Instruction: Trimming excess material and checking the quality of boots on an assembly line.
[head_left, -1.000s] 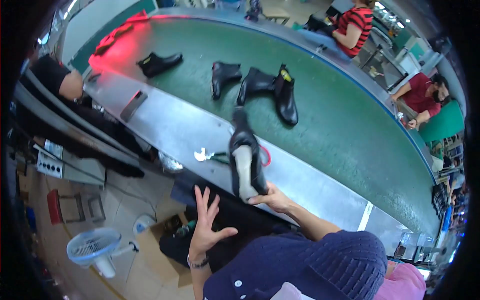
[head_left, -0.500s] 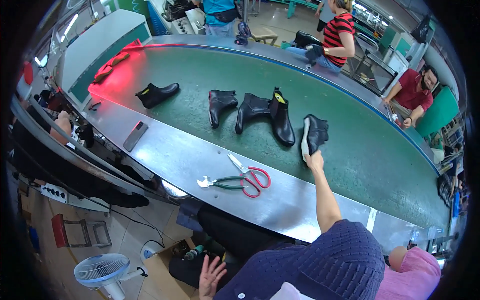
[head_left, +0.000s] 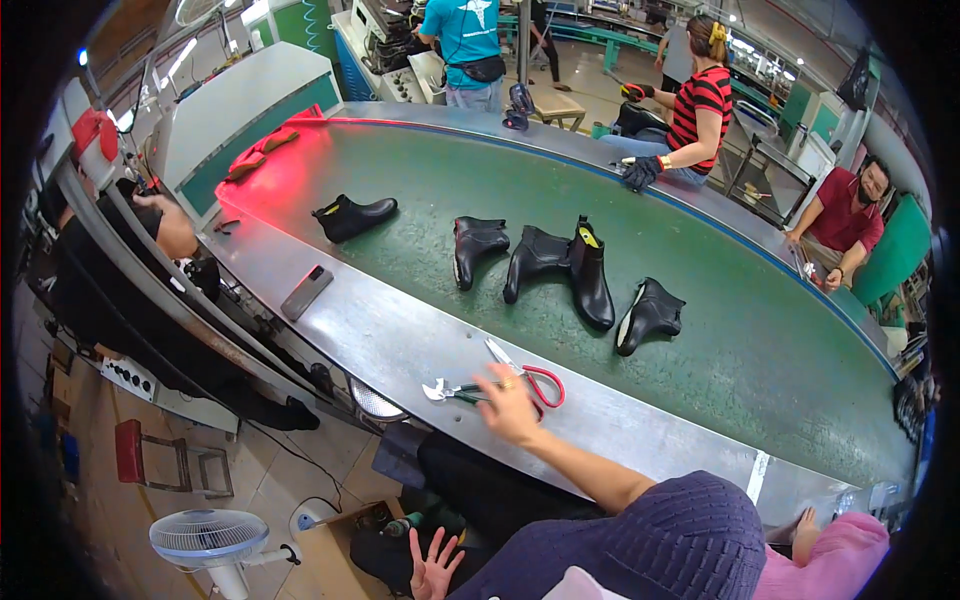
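Observation:
My right hand point(head_left: 510, 405) reaches over the metal edge of the work table, fingers spread above a pair of pincers point(head_left: 436, 390) with green handles and scissors point(head_left: 560, 387) with red handles. It covers part of both tools; a firm hold on either cannot be made out. Low in the view, my left hand point(head_left: 434, 566) is raised with its fingers apart and nothing in it. On the green belt point(head_left: 430, 330) beyond lies a black ankle boot point(head_left: 652, 315) with a pale sole, nearest to my right hand. Another black boot point(head_left: 592, 280) with a yellow lining stands left of it.
More black boots lie along the belt, one point(head_left: 355, 217) far left. A phone point(head_left: 307, 293) rests on the metal edge. Red light falls at the belt's left end by a machine housing point(head_left: 260, 120). A fan point(head_left: 210, 538) stands lower left. Co-workers sit across the belt.
My right hand has let go of the black boot, which now lies on the belt, and has moved left and nearer to the pincers and scissors. My left hand stays spread.

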